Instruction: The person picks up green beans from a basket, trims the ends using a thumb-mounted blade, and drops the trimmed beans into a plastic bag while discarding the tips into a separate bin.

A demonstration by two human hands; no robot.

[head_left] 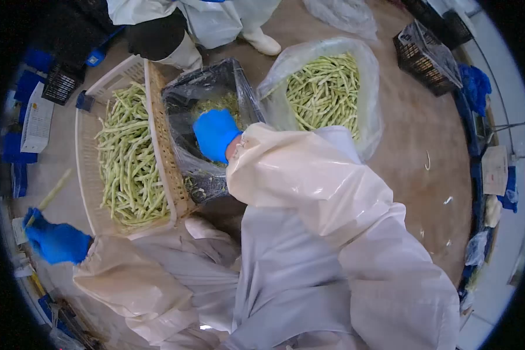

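Note:
My left hand [57,240], in a blue glove, is out at the far left. Its fingers are closed on a long pale green bean [57,189] that points up and away. My right hand [216,135], also gloved in blue, hangs over a crate lined with dark plastic [175,99]. Green trimmings [221,105] lie inside that crate. The right hand's fingers look curled, and whatever they may hold is hidden. Between my hands stands a white crate [87,192] full of long green beans [131,157].
A clear plastic bag [370,111] of cut beans [324,87] stands right of the lined crate. Another person in white boots [262,42] is across from me. A black crate [411,52] stands at upper right. Bits of bean [428,160] lie on the floor.

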